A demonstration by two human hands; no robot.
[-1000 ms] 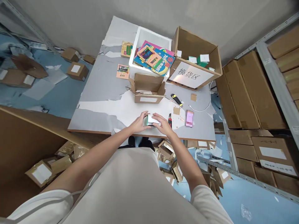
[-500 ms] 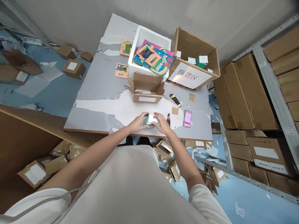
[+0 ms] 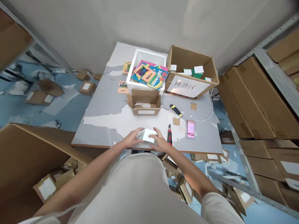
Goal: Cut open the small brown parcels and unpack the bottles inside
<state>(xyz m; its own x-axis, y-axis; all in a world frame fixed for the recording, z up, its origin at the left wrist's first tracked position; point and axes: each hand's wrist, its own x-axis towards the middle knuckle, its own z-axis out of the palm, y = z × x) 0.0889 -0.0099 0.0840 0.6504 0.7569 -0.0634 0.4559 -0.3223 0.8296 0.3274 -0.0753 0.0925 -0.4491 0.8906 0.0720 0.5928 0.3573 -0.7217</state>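
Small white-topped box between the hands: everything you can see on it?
The small white-topped box looks like card, with a plain, roughly square white top and a hint of green along its left edge. It sits slightly turned, top towards the camera, near the front edge of the table. The left hand holds its left side; the right hand holds its right, partly covering the top. Whether it touches the table is unclear.

White box (image 3: 147, 135), 6 o'clock: right side partly hidden by right hand (image 3: 160, 140). Phone (image 3: 191, 128), 4 o'clock: pixelated. Large carton (image 3: 30, 152), 8 o'clock: cut by left edge.
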